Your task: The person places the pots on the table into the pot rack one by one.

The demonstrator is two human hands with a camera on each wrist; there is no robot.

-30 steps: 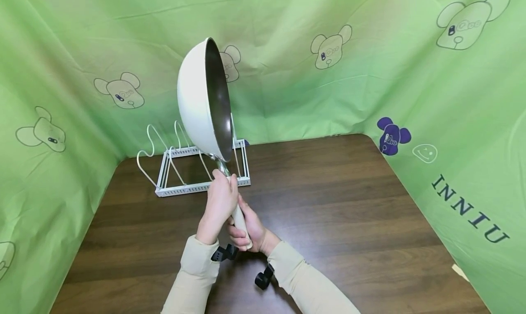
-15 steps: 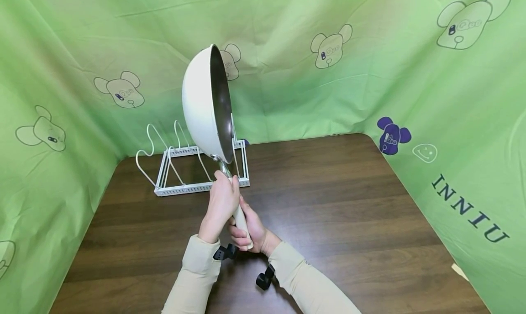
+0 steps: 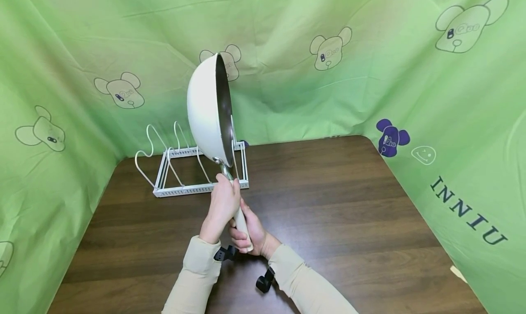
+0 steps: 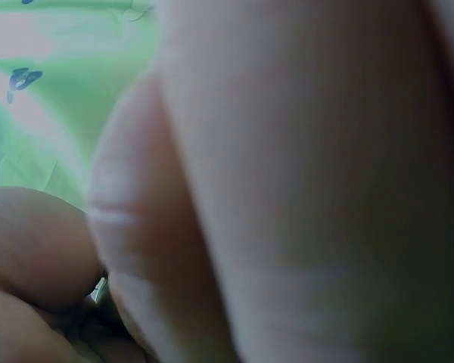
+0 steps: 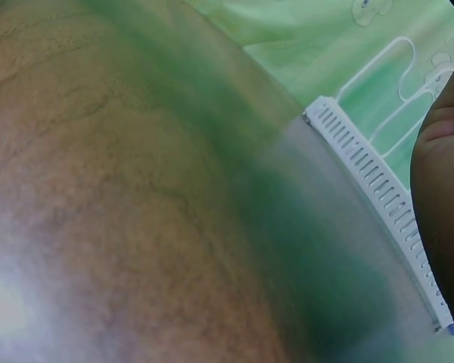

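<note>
A deep white wok (image 3: pixel 203 111) with a dark inside stands on edge over the right part of a white wire pan rack (image 3: pixel 185 187), its hollow turned right. Its lower side overlaps the rack's dividers, and I cannot tell whether it touches them. My left hand (image 3: pixel 223 200) grips the handle close to the metal neck. Lower down, my right hand (image 3: pixel 252 229) holds the pale end of the same handle (image 3: pixel 241 223). Blurred fingers (image 4: pixel 310 181) fill most of the left wrist view. The rack's slotted rail (image 5: pixel 374 181) shows at the right wrist view's right side.
The rack stands at the back left of a brown wooden table (image 3: pixel 337 204). Several wire dividers (image 3: pixel 150 143) rise along it. A green printed curtain (image 3: pixel 287 86) encloses the back and sides. A small pale piece (image 3: pixel 458 273) lies at the right edge.
The wok has come down and a little to the right, its rim now lower over the rack. Both hands keep their hold on the handle and have shifted slightly.
</note>
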